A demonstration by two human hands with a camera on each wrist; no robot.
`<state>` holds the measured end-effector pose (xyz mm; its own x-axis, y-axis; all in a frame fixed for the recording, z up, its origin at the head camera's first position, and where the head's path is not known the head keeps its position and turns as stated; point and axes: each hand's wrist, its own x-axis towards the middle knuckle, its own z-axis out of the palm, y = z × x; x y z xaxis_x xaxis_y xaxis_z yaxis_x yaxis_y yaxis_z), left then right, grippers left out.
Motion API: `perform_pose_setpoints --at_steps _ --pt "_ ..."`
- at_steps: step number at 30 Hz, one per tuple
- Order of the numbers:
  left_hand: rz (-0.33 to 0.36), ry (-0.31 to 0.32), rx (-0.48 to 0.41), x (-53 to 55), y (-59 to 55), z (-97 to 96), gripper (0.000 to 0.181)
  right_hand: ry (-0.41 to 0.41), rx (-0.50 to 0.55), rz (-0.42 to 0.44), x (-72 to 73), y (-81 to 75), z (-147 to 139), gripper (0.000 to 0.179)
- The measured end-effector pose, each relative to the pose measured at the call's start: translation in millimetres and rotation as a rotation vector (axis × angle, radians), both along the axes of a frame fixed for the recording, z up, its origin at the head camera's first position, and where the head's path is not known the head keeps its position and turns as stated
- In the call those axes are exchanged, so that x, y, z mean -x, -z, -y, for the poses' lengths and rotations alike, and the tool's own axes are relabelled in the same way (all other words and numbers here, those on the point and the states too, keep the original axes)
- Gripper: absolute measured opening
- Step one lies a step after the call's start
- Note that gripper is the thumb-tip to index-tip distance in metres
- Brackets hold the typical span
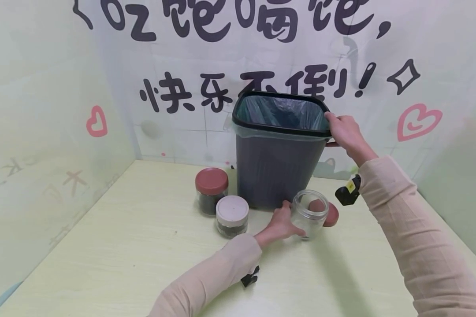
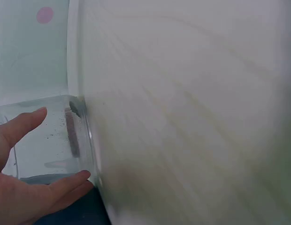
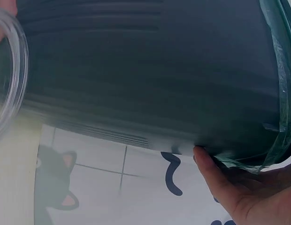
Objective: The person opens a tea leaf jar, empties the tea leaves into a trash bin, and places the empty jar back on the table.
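Note:
A dark grey trash can with a black rim and a clear bag liner stands against the back wall, slightly tilted. My right hand grips its rim at the upper right corner; in the right wrist view the thumb lies along the can's side. In front of the can, an open clear glass jar is on the table. My left hand holds that jar from the left, thumb and fingers on either side of it, as the left wrist view also shows. A red lid lies behind the jar, partly hidden.
Left of the can stand a jar with a red lid and dark contents, and a shorter jar with a white lid. The pale table is bounded by printed cloth walls at the back and sides.

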<state>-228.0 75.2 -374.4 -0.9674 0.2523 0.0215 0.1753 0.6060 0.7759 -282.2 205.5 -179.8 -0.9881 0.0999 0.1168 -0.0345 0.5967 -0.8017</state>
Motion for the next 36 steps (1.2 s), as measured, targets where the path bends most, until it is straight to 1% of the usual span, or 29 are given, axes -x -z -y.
perform_pose_setpoints --at_steps 3,6,10,12,14,16,17,19,21,24,26,28,30,32,33,36 --pt "0.016 0.001 0.028 -0.7 -4.0 0.9 0.078 0.000 0.032 -0.006 -1.4 0.7 -2 0.071" --pt "0.016 0.020 0.100 -1.7 -12.1 3.9 0.079 -0.007 0.062 -0.018 -4.9 2.0 -5 0.073" --pt "-0.026 0.074 0.206 -3.4 -27.9 11.9 0.075 0.002 0.092 -0.030 -13.2 5.1 -13 0.076" --pt "-0.066 0.113 0.226 -4.8 -37.0 19.6 0.073 0.015 0.096 -0.032 -19.6 7.8 -17 0.079" --pt "-0.122 0.160 0.204 -6.5 -45.9 30.4 0.070 0.019 0.099 -0.041 -27.3 12.5 -21 0.080" --pt "-0.202 0.204 0.157 -7.1 -54.0 43.6 0.066 0.030 0.104 -0.065 -36.0 19.8 -23 0.076" --pt "-0.242 0.219 0.125 -7.1 -57.4 50.8 0.064 0.030 0.101 -0.080 -40.7 24.4 -23 0.074" --pt "-0.321 0.232 0.061 -7.4 -63.8 65.3 0.059 0.006 0.109 -0.124 -49.3 35.8 -20 0.067" --pt "-0.377 0.217 0.012 -8.0 -68.2 79.5 0.057 -0.030 0.125 -0.169 -57.3 49.1 -15 0.060" --pt "-0.444 0.152 -0.033 -11.1 -72.2 101.1 0.056 -0.123 0.149 -0.220 -67.2 69.2 -3 0.052" --pt "-0.498 0.108 -0.052 -12.9 -71.6 115.0 0.057 -0.173 0.157 -0.222 -73.0 81.6 6 0.048" --pt "-0.552 0.062 -0.077 -14.5 -69.0 129.1 0.057 -0.212 0.148 -0.203 -77.3 93.2 16 0.046" --pt "-0.592 0.023 -0.100 -16.1 -65.2 143.4 0.056 -0.238 0.094 -0.185 -80.2 103.7 26 0.044" --pt "-0.586 -0.008 -0.122 -19.1 -61.3 157.1 0.055 -0.267 0.028 -0.171 -81.3 113.7 35 0.042" --pt "-0.563 -0.016 -0.132 -20.7 -59.3 163.3 0.054 -0.292 0.004 -0.172 -80.8 118.4 40 0.042" --pt "-0.457 0.004 -0.136 -25.9 -53.2 177.7 0.051 -0.381 -0.057 -0.158 -78.6 129.9 55 0.045"
